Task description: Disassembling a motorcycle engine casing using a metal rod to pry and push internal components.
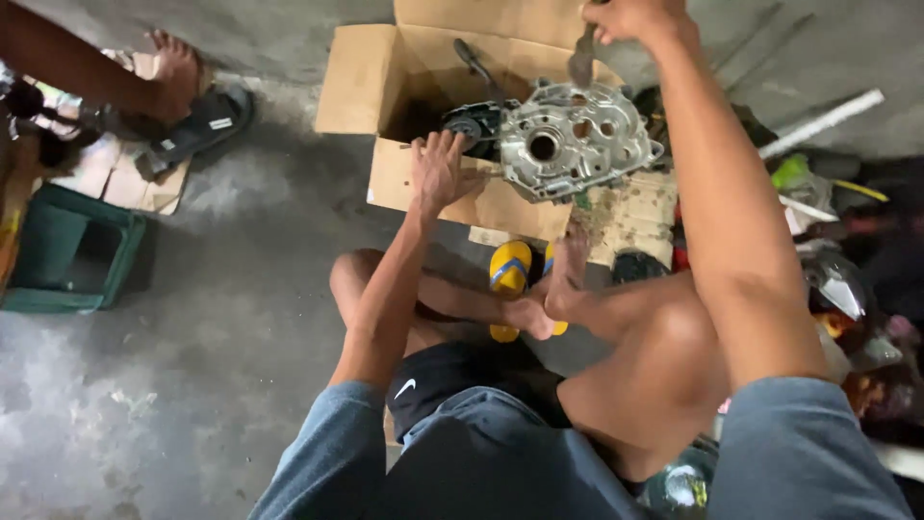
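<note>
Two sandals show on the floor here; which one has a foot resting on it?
The dark sandal at upper left, under another person's foot. The yellow sandal with blue stripes lies bare beside the cardboard box.

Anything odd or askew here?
Yes. The engine case sits tilted on the rim of an open cardboard box, not on a flat surface. The left hand braces on the box edge beside it; the right hand holds a tool above. Parts clutter the floor at right.
</note>
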